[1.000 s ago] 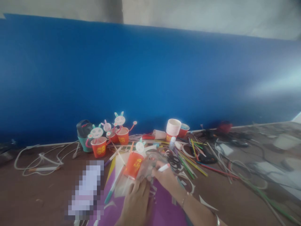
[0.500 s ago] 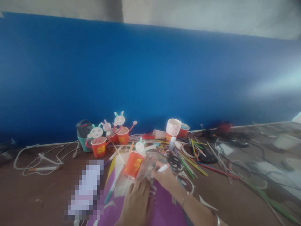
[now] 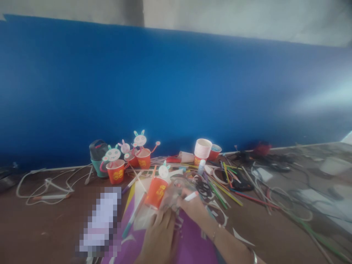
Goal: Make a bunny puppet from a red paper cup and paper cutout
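Note:
My right hand [image 3: 196, 211] is closed around a marker with a white barrel [image 3: 191, 196]; its tip is hidden by my fingers. Beneath it lies a clear, see-through piece [image 3: 169, 196] that I cannot make out fully. My left hand [image 3: 160, 233] rests flat, fingers stretched forward, at the near edge of that piece. Under both hands is a purple sheet [image 3: 192, 247]. Just beyond my left fingertips, a red paper cup [image 3: 156, 193] leans at a tilt, with a white paper rabbit head [image 3: 164, 170] beside its rim. A teal-tipped marker [image 3: 134, 216] lies to the left.
Rabbit-figure cups [image 3: 115, 172] stand at the back left, near a teal container [image 3: 100, 168]. A stack of paper cups [image 3: 202, 149] is behind. Coloured sticks [image 3: 220, 194], cables [image 3: 291, 211] and paper scraps [image 3: 243, 237] clutter the right. A blurred-out flat object [image 3: 101, 220] lies left.

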Motion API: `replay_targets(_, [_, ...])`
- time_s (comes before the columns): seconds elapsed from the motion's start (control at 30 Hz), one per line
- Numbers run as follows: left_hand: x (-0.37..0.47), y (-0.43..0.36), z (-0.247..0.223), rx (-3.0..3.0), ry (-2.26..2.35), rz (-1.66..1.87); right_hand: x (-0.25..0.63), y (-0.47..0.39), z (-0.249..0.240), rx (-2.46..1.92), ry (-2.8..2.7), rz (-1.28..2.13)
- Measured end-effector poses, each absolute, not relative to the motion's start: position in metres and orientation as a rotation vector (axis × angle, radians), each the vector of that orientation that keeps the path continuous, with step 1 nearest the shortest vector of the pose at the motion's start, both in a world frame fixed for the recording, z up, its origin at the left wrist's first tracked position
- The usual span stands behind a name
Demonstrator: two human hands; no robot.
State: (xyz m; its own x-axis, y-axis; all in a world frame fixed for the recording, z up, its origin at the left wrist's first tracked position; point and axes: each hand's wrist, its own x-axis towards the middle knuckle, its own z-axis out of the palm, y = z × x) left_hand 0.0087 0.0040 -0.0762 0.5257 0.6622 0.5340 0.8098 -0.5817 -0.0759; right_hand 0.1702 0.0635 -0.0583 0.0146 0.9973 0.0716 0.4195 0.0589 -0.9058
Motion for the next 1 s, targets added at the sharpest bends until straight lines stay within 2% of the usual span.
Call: replay_targets(1.0, [0.007, 0.012, -0.088, -2.420, -1.148, -0.694, 0.169, 0.062, -0.052, -1.533, -1.543, 0.958])
